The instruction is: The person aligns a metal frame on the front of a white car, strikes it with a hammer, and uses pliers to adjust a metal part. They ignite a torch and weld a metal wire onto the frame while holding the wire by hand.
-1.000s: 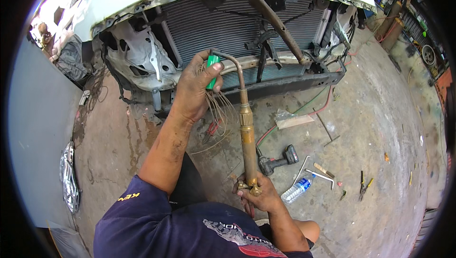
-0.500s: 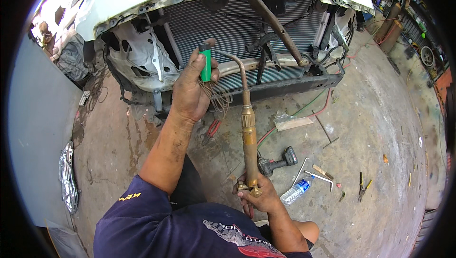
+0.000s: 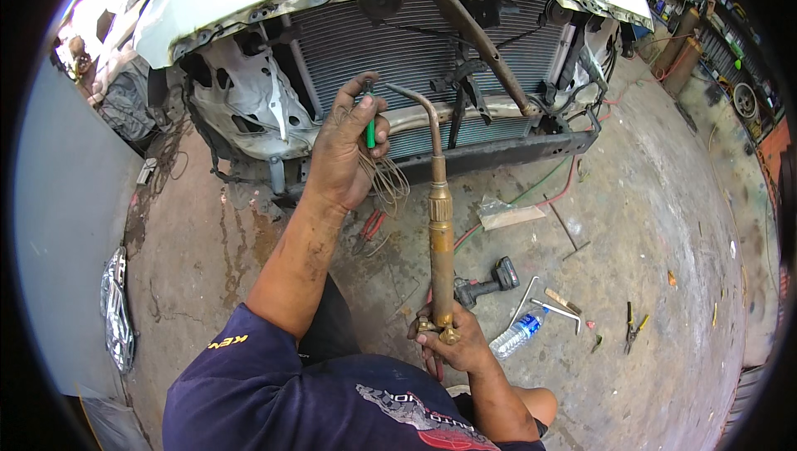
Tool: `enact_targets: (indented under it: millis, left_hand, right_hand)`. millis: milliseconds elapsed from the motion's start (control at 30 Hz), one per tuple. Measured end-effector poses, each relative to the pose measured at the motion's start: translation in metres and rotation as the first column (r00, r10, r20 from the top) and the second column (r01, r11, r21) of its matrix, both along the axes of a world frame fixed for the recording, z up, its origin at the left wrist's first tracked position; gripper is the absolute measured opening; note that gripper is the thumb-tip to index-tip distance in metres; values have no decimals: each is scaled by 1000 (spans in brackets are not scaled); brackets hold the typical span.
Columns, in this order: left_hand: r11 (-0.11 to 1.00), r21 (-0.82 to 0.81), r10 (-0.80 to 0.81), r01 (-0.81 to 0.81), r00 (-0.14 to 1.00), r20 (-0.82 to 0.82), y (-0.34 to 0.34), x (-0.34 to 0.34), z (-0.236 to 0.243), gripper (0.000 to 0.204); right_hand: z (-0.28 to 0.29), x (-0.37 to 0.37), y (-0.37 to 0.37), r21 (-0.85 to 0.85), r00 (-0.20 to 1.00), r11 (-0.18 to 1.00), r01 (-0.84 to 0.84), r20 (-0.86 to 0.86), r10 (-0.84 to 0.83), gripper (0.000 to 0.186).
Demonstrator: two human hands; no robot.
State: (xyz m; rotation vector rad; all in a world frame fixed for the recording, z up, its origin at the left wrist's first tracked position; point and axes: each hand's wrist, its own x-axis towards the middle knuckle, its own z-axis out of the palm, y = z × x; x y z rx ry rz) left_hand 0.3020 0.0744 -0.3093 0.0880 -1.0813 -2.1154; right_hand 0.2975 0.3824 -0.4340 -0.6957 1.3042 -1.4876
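Observation:
My left hand is closed around a green lighter, held upright with the thumb near its top. A loose coil of thin wire hangs from the same hand. Lower down, my right hand grips a brass gas torch at its base, by the valve knobs. The torch stands nearly upright, and its bent neck points left, with the tip just beside the lighter's top. I can make out no flame. Behind both hands is a car's stripped front end with its radiator exposed.
A rusty bar slants across the radiator. On the concrete floor lie red-handled pliers, a cordless drill, a water bottle, an L-shaped wrench and yellow-handled cutters. Red and green hoses run across the floor.
The lighter has turned so its narrow side shows, and my left hand has shifted slightly right. The torch tip has moved a little right and up.

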Motion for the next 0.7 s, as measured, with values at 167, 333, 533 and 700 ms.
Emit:
enact_targets:
  millis: [167, 333, 533, 700]
  left_hand:
    - [995, 25, -93, 96, 992, -86, 2, 0, 1, 46]
    - [991, 61, -116, 122, 988, -99, 3, 0, -1, 40]
    - [997, 65, -53, 52, 999, 6, 13, 0, -1, 32]
    - [993, -92, -73, 80, 994, 84, 21, 16, -7, 39]
  right_hand:
    - [2, 0, 2, 16, 1000, 1000, 14, 13, -14, 40]
    - [0, 0, 4, 12, 1000, 1000, 10, 23, -11, 38]
    - [-4, 0, 4, -57, 998, 998, 21, -62, -25, 37]
    - [20, -3, 10, -74, 999, 996, -52, 9, 53, 41]
